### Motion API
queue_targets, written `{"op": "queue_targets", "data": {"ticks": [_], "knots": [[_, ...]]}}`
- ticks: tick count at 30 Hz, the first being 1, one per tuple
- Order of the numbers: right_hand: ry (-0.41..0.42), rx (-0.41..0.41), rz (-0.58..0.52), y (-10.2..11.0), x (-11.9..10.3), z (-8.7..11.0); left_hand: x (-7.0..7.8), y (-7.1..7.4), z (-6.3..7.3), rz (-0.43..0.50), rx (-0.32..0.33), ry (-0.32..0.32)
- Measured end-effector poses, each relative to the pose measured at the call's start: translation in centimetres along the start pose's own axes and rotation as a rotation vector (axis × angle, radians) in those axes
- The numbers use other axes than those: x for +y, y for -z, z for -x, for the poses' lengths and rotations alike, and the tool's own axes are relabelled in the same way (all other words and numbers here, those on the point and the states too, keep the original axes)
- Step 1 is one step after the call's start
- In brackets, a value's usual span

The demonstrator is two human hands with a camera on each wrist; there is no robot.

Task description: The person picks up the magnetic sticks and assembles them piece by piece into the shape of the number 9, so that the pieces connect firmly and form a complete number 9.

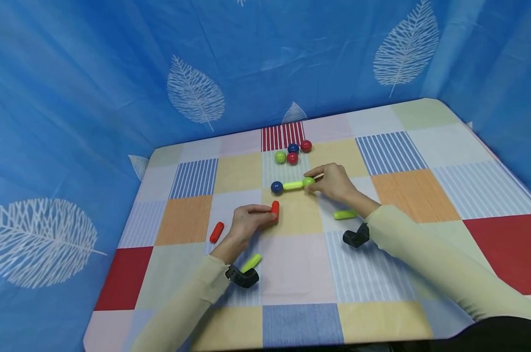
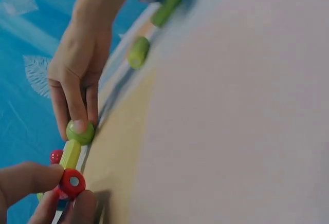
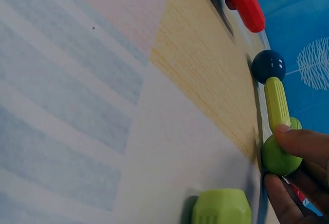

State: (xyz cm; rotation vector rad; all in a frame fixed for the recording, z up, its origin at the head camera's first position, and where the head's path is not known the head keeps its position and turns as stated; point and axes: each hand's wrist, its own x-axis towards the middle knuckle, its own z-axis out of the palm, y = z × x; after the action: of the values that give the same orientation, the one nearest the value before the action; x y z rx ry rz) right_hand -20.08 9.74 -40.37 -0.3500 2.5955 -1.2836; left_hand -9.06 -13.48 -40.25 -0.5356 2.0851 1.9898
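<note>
My left hand [image 1: 247,224] pinches a red rod [image 1: 275,210] between thumb and fingers; a pale round disc shows on the rod's end in the left wrist view. To the right and a little farther off, my right hand [image 1: 333,182] grips a green ball [image 1: 308,181]. That ball sits at one end of a ribbed yellow-green rod [image 1: 293,186], and a dark blue ball [image 1: 276,187] is at the other end, the three forming a straight piece. In the right wrist view the held red rod [image 3: 245,5] points toward the blue ball [image 3: 269,67], with a gap between them.
Behind the hands lie two red balls [image 1: 292,158], a blue ball [image 1: 293,148] and a green ball [image 1: 280,157]. A second red rod [image 1: 216,232] and a green rod [image 1: 251,263] lie by the left forearm. Another green rod [image 1: 345,214] lies beneath the right wrist. A patchwork cloth [image 1: 296,274] covers the table.
</note>
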Motion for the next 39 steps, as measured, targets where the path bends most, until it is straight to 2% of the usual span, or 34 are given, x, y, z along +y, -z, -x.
{"op": "queue_targets", "data": {"ticks": [5, 9, 15, 19, 24, 32, 39], "knots": [[-0.015, -0.001, 0.011, -0.1, 0.0, -0.2, 0.2, -0.7, -1.1, 0.086, 0.021, 0.055], [-0.021, -0.006, 0.015, -0.1, -0.1, -0.3, 0.6, -1.1, -1.7, 0.075, 0.042, 0.073], [-0.019, -0.004, 0.014, 0.0, -0.3, -0.2, 1.0, -1.4, -2.5, 0.018, 0.081, 0.021], [-0.019, -0.01, 0.01, -0.1, -0.3, -0.2, 1.0, -1.4, -2.7, -0.045, 0.112, 0.015], [-0.024, -0.011, 0.016, 0.0, -0.3, -0.3, 0.8, -1.4, -2.8, -0.069, 0.104, 0.004], [-0.03, -0.013, 0.017, 0.0, -0.2, -0.2, 0.6, -1.5, -2.8, -0.119, 0.091, -0.049], [-0.015, -0.006, 0.025, 0.0, -0.3, -0.3, 0.6, -1.5, -2.7, -0.098, 0.084, -0.053]]}}
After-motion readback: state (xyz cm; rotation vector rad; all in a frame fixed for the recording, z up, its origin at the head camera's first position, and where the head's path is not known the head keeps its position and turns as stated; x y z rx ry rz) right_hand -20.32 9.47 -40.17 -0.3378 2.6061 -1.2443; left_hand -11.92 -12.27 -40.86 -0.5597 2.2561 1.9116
